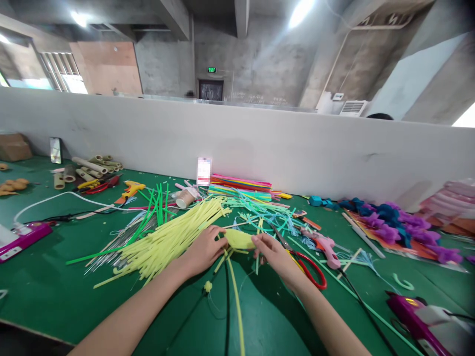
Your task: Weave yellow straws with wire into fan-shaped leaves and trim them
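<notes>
Between my two hands is a flat yellow piece made of pipe cleaners [238,239], with loose stems hanging from its underside toward me. My left hand [208,247] pinches its left end, fingers closed. At its right end the fingers of my right hand [270,251] close on the edge. A short pale green stem pokes down below my right fingers. Beside my left hand lies a large bundle of yellow pipe cleaners [174,237]. Red-handled scissors [311,269] rest by my right wrist. A small yellow knot [208,286] with thin thread lies on the table nearer me.
A pink glue gun [328,249] with a black cord lies right of the scissors. A yellow glue gun [132,189] is at the back left. Purple power strips [25,241] sit at both sides. Purple and blue flowers [404,225] fill the right. A white partition [260,143] borders the green table [178,316].
</notes>
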`<action>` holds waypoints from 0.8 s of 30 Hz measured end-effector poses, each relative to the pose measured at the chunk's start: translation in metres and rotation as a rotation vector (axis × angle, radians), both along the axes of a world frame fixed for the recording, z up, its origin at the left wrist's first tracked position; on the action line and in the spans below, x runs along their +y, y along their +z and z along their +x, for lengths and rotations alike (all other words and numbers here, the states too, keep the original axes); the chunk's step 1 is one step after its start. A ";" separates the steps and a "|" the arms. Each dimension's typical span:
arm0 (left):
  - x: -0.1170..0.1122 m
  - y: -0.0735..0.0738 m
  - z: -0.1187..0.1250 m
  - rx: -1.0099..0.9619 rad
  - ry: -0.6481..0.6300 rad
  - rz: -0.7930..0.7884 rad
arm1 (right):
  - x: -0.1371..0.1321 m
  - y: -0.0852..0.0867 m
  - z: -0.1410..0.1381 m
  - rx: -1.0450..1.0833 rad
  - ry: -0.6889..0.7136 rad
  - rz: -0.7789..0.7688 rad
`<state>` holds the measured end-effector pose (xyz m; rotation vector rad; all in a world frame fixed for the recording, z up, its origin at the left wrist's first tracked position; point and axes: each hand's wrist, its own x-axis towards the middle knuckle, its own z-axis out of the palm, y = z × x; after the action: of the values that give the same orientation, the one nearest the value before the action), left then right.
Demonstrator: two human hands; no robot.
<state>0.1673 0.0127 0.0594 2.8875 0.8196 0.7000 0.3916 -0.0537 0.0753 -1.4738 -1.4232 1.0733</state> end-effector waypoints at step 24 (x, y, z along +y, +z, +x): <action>-0.002 0.010 0.000 -0.190 0.034 -0.038 | 0.026 -0.028 0.000 -0.726 -0.101 0.493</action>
<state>0.1675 0.0106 0.0691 2.7265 0.8495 0.9336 0.3921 -0.0279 0.0476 -1.5938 -1.8962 0.0654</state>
